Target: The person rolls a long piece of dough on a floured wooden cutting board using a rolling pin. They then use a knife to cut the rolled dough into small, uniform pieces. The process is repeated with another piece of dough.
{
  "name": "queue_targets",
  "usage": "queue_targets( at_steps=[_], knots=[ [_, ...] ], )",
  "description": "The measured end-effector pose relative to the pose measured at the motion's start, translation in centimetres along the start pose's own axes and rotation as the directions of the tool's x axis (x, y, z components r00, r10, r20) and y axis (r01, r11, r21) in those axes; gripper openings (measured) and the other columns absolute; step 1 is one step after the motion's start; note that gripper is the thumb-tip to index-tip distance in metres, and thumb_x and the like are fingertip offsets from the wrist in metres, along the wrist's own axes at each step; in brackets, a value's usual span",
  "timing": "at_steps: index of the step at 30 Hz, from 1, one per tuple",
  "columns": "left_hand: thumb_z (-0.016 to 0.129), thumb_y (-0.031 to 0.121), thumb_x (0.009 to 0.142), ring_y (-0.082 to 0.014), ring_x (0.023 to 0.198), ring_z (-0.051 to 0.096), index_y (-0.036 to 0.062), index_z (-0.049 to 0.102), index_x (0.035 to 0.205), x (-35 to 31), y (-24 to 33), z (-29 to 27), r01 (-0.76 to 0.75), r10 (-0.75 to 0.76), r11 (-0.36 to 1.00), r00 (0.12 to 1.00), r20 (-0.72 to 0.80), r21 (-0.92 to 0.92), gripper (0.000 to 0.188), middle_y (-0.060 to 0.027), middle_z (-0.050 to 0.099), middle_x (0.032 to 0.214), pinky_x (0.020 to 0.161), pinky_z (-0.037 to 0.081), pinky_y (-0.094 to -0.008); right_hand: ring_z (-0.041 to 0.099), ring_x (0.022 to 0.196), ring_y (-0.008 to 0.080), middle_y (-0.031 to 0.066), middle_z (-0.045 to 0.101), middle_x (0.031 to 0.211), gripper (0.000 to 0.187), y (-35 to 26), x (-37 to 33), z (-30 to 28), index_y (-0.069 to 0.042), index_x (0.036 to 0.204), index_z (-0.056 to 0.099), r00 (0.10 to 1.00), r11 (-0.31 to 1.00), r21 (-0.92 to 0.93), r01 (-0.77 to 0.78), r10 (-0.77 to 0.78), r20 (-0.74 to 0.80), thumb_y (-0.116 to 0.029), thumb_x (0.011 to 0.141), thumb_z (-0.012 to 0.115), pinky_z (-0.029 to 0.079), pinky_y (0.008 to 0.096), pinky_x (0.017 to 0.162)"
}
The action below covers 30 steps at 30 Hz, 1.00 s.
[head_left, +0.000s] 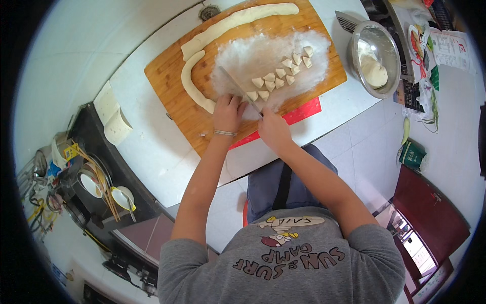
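My right hand is closed round the handle of a kitchen knife, whose blade slants up and left across the floured part of a wooden cutting board. Just left of the blade, my left hand has its fingers curled over the near end of a thin dough rope; that end is hidden under them. To the right of the knife lie several small cut dough pieces in loose rows on white flour. Along the board's far edge stretches a thicker dough strip.
A steel bowl holding a dough lump stands right of the board. Under the board's near side a red mat sticks out. Left, beyond the white table, are chopsticks and a white bowl.
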State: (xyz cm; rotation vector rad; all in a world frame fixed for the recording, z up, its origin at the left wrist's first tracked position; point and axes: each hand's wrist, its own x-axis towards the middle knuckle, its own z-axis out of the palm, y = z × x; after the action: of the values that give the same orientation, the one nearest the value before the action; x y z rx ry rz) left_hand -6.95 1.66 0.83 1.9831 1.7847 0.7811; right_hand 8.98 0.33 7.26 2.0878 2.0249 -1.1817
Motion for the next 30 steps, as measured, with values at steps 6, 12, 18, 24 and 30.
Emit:
queue_targets(
  at_steps=[6, 12, 18, 24, 30],
  knots=[
    [0.073, 0.018, 0.076, -0.0301, 0.086, 0.059, 0.0057, 0.068, 0.099, 0.9, 0.4, -4.2, -0.152, 0.145, 0.986, 0.984, 0.101, 0.064, 0.026, -0.0096, 0.061, 0.093, 0.076, 0.048, -0.0417, 0.065, 0.077, 0.0479, 0.0286, 0.065, 0.078, 0.019, 1.1, 2.0, 0.7, -0.001, 0.1, 0.054, 0.998, 0.999, -0.002, 0.034, -0.034, -0.045, -0.017, 0.09, 0.054, 0.052, 0.056, 0.071],
    [0.074, 0.014, 0.074, -0.0305, 0.085, 0.06, 0.0062, 0.066, 0.103, -2.6, -0.8, -2.1, -0.161, 0.159, 0.983, 0.987, 0.036, 0.085, 0.031, -0.0097, 0.062, 0.094, 0.074, 0.049, -0.041, 0.064, 0.075, 0.0471, 0.0253, 0.065, 0.077, 0.019, 0.7, 2.5, -0.8, -0.002, 0.1, 0.054, 0.989, 0.991, 0.081, 0.109, -0.1, -0.109, -0.019, 0.092, 0.054, 0.051, 0.0564, 0.07],
    [0.074, 0.012, 0.072, -0.0291, 0.081, 0.06, 0.0048, 0.062, 0.101, -3.7, 0.8, 0.4, -0.159, 0.164, 0.985, 0.983, -0.084, 0.063, 0.032, -0.0098, 0.06, 0.093, 0.068, 0.049, -0.0402, 0.064, 0.073, 0.0441, 0.0237, 0.065, 0.075, 0.018, 0.9, -1.3, -1.4, -0.002, 0.095, 0.052, 0.991, 0.992, 0.043, 0.122, -0.119, -0.065, -0.019, 0.092, 0.055, 0.05, 0.0555, 0.066],
    [0.074, 0.012, 0.072, -0.0286, 0.081, 0.059, 0.0045, 0.063, 0.098, -3.2, 0.9, 0.1, -0.158, 0.161, 0.986, 0.985, -0.059, 0.052, 0.029, -0.0096, 0.059, 0.091, 0.068, 0.049, -0.0395, 0.065, 0.073, 0.0428, 0.023, 0.065, 0.076, 0.017, 1.0, -2.5, -0.9, -0.001, 0.093, 0.051, 0.99, 0.989, 0.045, 0.139, -0.137, -0.046, -0.017, 0.092, 0.055, 0.051, 0.0541, 0.065],
    [0.074, 0.014, 0.072, -0.0288, 0.08, 0.059, 0.0038, 0.063, 0.097, -3.2, 0.9, 0.0, -0.157, 0.16, 0.986, 0.986, -0.048, 0.056, 0.029, -0.0102, 0.059, 0.091, 0.068, 0.049, -0.0397, 0.066, 0.074, 0.0443, 0.025, 0.066, 0.077, 0.016, 0.8, -1.9, -0.5, 0.0, 0.095, 0.052, 0.997, 0.995, -0.071, 0.066, -0.063, 0.051, -0.016, 0.09, 0.055, 0.052, 0.0536, 0.066]
  ],
)
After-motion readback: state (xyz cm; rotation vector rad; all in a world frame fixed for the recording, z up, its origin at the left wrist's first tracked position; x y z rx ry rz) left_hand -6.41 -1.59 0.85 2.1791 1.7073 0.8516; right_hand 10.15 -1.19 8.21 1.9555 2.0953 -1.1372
